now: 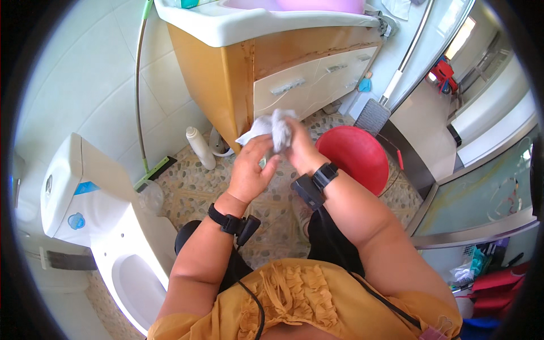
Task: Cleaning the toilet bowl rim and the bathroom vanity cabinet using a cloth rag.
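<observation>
A crumpled white-and-grey cloth (pixel 281 129) is up in front of the corner of the vanity cabinet, between my two hands. My right hand (pixel 300 148) is closed around its bunched grey part. Close by on the left, my left hand (pixel 252 167) has its fingers bent against the paler, flatter part, with the thumb standing a little apart. Part of the cloth is hidden behind the fingers. Both wrists carry black straps with small black devices. A red bucket (pixel 357 158) stands on the floor just right of my right hand.
The vanity cabinet (pixel 207 85) stands ahead under a white basin (pixel 226 29). A white toilet (pixel 122 238) is at left, beside a green-handled floor squeegee (pixel 140 96) and a white bottle (pixel 200 148). A flat mop (pixel 374 115) leans behind the bucket; a glass door (pixel 481 195) is at right.
</observation>
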Tool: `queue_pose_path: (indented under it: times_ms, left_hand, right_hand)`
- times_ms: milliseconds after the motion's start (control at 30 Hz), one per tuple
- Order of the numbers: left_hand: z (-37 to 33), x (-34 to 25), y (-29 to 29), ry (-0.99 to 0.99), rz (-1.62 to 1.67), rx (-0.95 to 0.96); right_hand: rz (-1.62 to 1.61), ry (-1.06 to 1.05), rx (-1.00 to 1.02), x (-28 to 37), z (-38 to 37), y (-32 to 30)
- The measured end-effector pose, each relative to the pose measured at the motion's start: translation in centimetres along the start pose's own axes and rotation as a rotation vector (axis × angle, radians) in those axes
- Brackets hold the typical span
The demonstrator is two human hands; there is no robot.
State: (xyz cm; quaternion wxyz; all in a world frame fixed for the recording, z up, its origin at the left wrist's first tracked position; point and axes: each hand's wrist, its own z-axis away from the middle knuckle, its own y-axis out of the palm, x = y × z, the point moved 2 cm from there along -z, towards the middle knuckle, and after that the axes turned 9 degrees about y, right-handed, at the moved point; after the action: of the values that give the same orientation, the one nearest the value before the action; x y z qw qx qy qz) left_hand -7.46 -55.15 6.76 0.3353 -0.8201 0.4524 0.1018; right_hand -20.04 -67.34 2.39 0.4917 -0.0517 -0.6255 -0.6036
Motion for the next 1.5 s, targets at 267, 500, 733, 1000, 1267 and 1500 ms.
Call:
queue_pose_path:
  times_ms: [267,500,733,1000,1267,1500]
  left_hand:
    - [-0.5,3.8,-1.0,-0.302,-0.268,-0.203]
    - [0.9,6.8,-1.3,-0.45,0.073,-0.064]
    - [0.2,6.6,-0.8,-0.472,0.286,-0.015]
    - [1.0,7.7,-1.9,-0.517,0.413,-0.087]
    - [0.7,7.3,-2.4,-0.636,0.562,-0.179]
    - [-0.3,5.5,-0.8,-0.65,0.624,-0.294]
  right_hand:
    - [0.037,-0.573,-0.571,6.8,-4.4,-4.1]
    - [0.075,-0.445,-0.402,3.5,-7.1,0.2]
    - [0.54,-0.739,-0.603,0.9,-6.7,3.0]
    - [1.096,-0.585,-0.478,-4.6,-2.3,5.2]
    - [1.076,-0.4,-0.019,-1.7,3.5,6.1]
    - [1.243,-1.346,-0.405,4.6,3.9,8.4]
